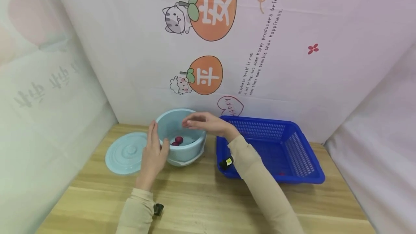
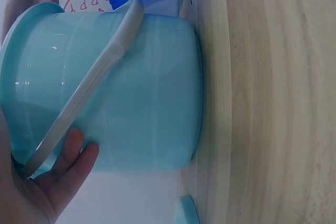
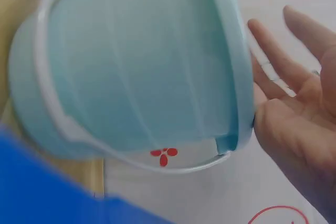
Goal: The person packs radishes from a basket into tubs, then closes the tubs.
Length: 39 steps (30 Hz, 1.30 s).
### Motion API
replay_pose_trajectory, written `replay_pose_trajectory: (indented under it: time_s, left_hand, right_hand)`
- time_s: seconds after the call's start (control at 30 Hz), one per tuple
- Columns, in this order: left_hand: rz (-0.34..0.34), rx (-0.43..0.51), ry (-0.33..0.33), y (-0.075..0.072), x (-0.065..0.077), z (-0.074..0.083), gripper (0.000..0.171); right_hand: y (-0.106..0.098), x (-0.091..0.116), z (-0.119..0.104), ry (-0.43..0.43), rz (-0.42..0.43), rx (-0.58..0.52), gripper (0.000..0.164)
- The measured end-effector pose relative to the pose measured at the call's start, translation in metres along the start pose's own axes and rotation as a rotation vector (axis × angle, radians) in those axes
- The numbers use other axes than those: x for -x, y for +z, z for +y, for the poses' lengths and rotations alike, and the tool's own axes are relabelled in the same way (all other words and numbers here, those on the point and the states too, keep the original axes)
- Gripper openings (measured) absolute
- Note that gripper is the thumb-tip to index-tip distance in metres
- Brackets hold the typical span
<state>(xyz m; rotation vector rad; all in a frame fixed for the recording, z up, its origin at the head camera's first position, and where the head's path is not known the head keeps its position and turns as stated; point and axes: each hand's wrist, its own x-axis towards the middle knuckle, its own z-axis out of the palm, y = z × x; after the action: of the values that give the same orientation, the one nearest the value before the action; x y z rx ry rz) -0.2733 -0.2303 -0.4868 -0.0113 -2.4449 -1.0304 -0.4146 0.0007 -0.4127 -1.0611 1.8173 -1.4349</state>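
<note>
A light blue plastic bucket (image 1: pixel 188 152) stands upright on the table, its pale carrying handle (image 2: pixel 89 87) hanging down against the wall. Inside lie dark red round things (image 1: pixel 179 139), perhaps fruit or small onions; their kind is unclear. My left hand (image 1: pixel 154 154) rests with extended fingers against the left side of the bucket near its rim. Over the right part of the rim is my right hand (image 1: pixel 209 122), its fingers loosely bent and nothing visible in them. In the right wrist view, that hand's thumb side lies close to the rim; contact is uncertain.
A round light blue lid (image 1: pixel 123 156) lies on the table left of the bucket. To the right stands a blue perforated basket (image 1: pixel 302 180), with a small red spot (image 1: pixel 282 173) low at its near side. Printed white cloth (image 1: pixel 136 46) encloses the wooden table (image 1: pixel 201 205).
</note>
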Motion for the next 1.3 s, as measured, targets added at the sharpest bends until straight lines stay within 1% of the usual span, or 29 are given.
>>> replay_pose_trajectory:
  time_s: [0.13,0.27,0.5,0.6,0.7,0.77,0.83,0.9,1.0,1.07,1.17,1.3]
  left_hand:
    - [-0.004,-0.004,0.011,0.0,-0.003,0.001,0.071]
    - [0.012,-0.002,0.013,0.0,-0.003,0.0,0.071]
    - [0.006,-0.001,0.019,0.001,-0.002,0.0,0.071]
    - [0.0,0.0,0.015,0.001,-0.002,0.001,0.071]
    - [-0.004,0.001,0.013,0.001,-0.001,0.001,0.071]
    - [-0.005,0.0,0.006,0.001,0.0,0.0,0.071]
    - [-0.007,0.004,0.004,0.001,0.001,0.001,0.071]
    - [-0.011,0.009,0.005,0.002,0.003,0.002,0.071]
    - [-0.015,0.017,0.009,0.001,0.003,0.003,0.071]
    - [-0.004,0.014,0.014,0.001,0.002,0.003,0.07]
    - [0.007,0.013,0.018,-0.001,0.001,0.001,0.07]
    - [0.0,0.008,0.021,-0.001,-0.002,-0.001,0.072]
  right_hand:
    - [0.0,0.005,0.003,-0.007,0.09,-0.099,0.037]
    - [0.003,0.006,0.007,-0.026,0.16,-0.155,0.038]
    - [0.006,0.014,0.006,-0.04,0.209,-0.145,0.036]
    - [0.008,0.024,0.005,-0.088,0.262,-0.151,0.036]
    - [0.015,0.041,0.001,-0.154,0.331,-0.133,0.036]
    - [0.021,0.055,-0.003,-0.178,0.378,-0.07,0.035]
    - [0.03,0.073,-0.008,-0.176,0.425,0.045,0.034]
    - [0.038,0.093,-0.015,-0.167,0.477,0.221,0.033]
    - [0.047,0.119,-0.026,-0.154,0.581,0.497,0.033]
    - [0.049,0.131,-0.03,-0.136,0.64,0.626,0.036]
    - [0.046,0.147,-0.028,-0.056,0.689,0.732,0.044]
    - [0.038,0.166,-0.014,0.133,0.677,0.797,0.057]
